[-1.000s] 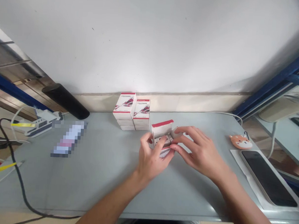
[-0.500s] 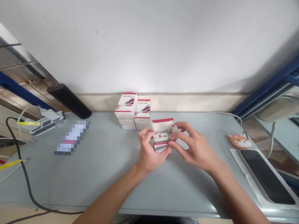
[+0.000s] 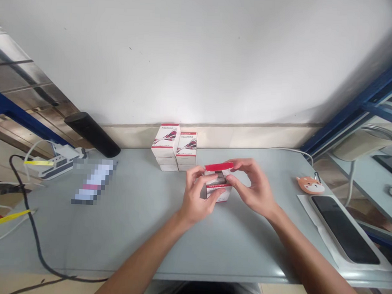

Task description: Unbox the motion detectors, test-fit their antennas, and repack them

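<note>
White wall (image 3: pixel 200 56) and cream skirting above a grey tabletop (image 3: pixel 114 243), blue metal framing (image 3: pixel 357 100) along the right edge; near the table's middle, a small white-and-red box (image 3: pixel 217 188) held upright between two bare hands, a red-edged flap (image 3: pixel 218 166) raised across its top; left hand (image 3: pixel 195 194) curled and gripping, fingers (image 3: pixel 193 175) against the box's left side, thumb across its front; right hand (image 3: pixel 254 184) closed in a pinch, fingertips (image 3: pixel 232 164) at the flap's right end; box-to-tabletop contact impossible to tell (hands and angle in the way); just behind, a stack of white-and-red boxes (image 3: pixel 163 147) touching a second stack (image 3: pixel 186 151), both well short of the wall's top; farther left, a black cylinder (image 3: pixel 92 134), a power strip (image 3: pixel 60 167), a black cable (image 3: pixel 27 213) and a pixelated object (image 3: pixel 93 181), too blurred to name; to the right, an orange animal-shaped pouch (image 3: pixel 310 185) just above a phone (image 3: pixel 345 229) lying on a white sheet (image 3: pixel 319 230).
</note>
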Available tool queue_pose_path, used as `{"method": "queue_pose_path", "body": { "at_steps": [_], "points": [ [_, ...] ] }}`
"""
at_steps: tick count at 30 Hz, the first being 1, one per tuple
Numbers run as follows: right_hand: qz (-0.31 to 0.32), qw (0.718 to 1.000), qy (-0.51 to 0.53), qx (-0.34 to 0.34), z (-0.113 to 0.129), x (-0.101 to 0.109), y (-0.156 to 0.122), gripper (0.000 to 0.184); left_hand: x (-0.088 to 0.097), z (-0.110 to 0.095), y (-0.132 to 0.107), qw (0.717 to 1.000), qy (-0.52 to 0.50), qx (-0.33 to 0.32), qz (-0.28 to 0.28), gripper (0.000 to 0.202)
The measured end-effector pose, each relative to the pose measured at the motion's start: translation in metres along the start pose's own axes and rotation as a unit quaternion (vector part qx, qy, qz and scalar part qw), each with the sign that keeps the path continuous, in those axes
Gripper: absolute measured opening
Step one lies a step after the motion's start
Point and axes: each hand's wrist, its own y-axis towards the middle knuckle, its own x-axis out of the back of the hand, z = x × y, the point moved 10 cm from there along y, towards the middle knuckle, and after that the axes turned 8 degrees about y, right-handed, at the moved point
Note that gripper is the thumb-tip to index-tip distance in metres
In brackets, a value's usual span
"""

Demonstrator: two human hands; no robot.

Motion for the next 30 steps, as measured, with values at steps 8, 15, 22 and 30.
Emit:
{"method": "queue_pose_path", "body": {
  "at_steps": [8,15,22,30],
  "points": [
    [0.022,0.995,-0.081,0.057,0.015,-0.009,0.003,0.009,-0.001,0.012,-0.002,0.998,-0.037,0.032,-0.045,0.07],
    [0.053,0.994,-0.08,0.057,0.006,-0.009,-0.001,0.005,0.0,0.012,0.002,1.0,-0.015,0.016,-0.009,0.036],
    [0.159,0.981,-0.1,-0.052,-0.033,-0.038,-0.012,0.089,0.007,0.052,0.002,0.989,-0.035,0.12,-0.079,0.031],
    [-0.062,0.98,-0.177,0.072,-0.005,-0.014,0.001,0.058,0.065,0.093,0.011,0.962,-0.004,0.192,-0.196,0.032]
  ]
}}
